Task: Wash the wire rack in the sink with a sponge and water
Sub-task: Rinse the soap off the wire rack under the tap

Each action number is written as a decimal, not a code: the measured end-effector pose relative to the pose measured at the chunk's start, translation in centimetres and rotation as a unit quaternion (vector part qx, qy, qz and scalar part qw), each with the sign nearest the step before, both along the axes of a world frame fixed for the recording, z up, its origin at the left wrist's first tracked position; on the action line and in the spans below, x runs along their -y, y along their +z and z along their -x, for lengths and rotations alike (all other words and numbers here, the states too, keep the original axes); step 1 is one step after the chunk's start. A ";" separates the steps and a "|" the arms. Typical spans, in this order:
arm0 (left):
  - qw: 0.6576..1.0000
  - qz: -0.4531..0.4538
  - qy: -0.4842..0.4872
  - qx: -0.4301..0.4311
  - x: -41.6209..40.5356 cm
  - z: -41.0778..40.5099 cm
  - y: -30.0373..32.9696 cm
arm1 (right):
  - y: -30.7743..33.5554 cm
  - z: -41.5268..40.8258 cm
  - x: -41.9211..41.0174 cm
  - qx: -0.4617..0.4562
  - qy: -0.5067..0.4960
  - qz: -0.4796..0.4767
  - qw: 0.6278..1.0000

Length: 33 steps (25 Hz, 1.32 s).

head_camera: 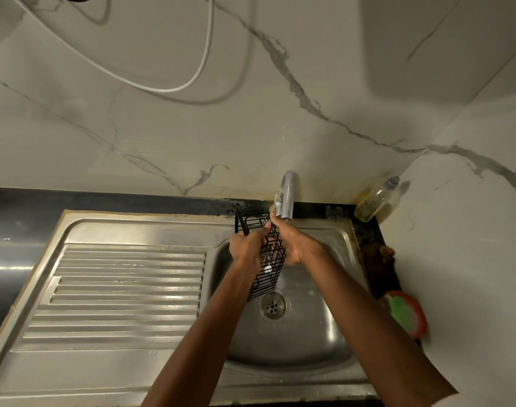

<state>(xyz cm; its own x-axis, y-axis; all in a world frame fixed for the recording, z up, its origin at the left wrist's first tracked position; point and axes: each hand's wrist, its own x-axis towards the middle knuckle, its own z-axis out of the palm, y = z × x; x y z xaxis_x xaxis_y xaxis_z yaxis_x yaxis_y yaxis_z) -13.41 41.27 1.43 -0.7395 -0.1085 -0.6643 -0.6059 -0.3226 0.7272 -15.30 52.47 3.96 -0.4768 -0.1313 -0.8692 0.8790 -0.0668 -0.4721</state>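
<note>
Wire rack (265,254) held tilted over sink (318,333) basin, just under tap (287,198). Left hand (248,245) clenched on rack's left edge; right hand (292,245) against its right side, grip there can't tell. No water flow visible. Sponge (403,314) sits apart on tabletop at right. Looks like rinse/wetting step; next prob needs right hand off to fetch sponge.

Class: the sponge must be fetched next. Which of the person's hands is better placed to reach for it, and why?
Probably the right hand. The green sponge lies on the counter right of the sink, on that arm's side. The left hand keeps its grip on the wire rack over the basin.
</note>
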 end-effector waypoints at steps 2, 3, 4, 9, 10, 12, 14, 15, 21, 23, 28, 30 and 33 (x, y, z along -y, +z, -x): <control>1.000 -0.007 0.008 -0.001 0.7 0.2 0.2 | -1.6 0.0 0.3 0.003 -0.017 -0.011 1.000; 1.000 -0.010 0.008 -0.002 1.0 0.2 0.3 | -2.0 -0.1 0.3 0.005 -0.025 -0.019 1.000; 1.000 -0.014 0.009 -0.005 1.3 0.1 0.5 | -2.2 -0.1 0.4 0.006 -0.024 -0.030 0.999; 0.999 -0.032 0.016 -0.015 1.6 -0.1 1.3 | -2.6 0.8 0.2 0.010 -0.020 -0.047 0.999; 0.999 -0.039 0.018 -0.016 1.6 0.0 1.4 | -1.9 0.7 0.3 0.008 -0.022 -0.049 0.999; 0.999 -0.045 0.014 -0.015 1.4 0.0 1.3 | -1.1 0.8 0.2 -0.004 -0.013 -0.040 0.999; 0.999 -0.040 0.017 -0.015 1.0 -0.3 1.0 | -0.7 0.7 -0.5 -0.024 -0.003 -0.038 0.999; 0.999 -0.033 0.021 -0.015 0.8 -0.5 0.9 | -1.1 0.8 -1.1 -0.027 0.011 -0.035 0.999; 0.996 -0.051 0.068 -0.001 0.4 -0.9 -0.7 | 1.3 0.5 -3.1 -0.046 0.020 -0.105 0.993; 0.996 -0.050 0.068 -0.001 0.1 -1.3 0.2 | 1.5 0.8 -2.8 -0.054 0.037 -0.105 0.992; 0.997 -0.042 0.061 -0.019 0.2 -2.0 1.0 | -1.4 2.3 -2.5 -0.030 0.108 -0.095 0.989; 0.996 -0.050 0.060 -0.031 0.5 -2.1 1.6 | -1.8 1.9 -1.9 -0.012 0.088 -0.078 0.993; 0.997 -0.035 0.054 -0.041 0.6 -2.7 2.4 | -0.4 0.7 -0.4 0.004 0.056 -0.053 0.997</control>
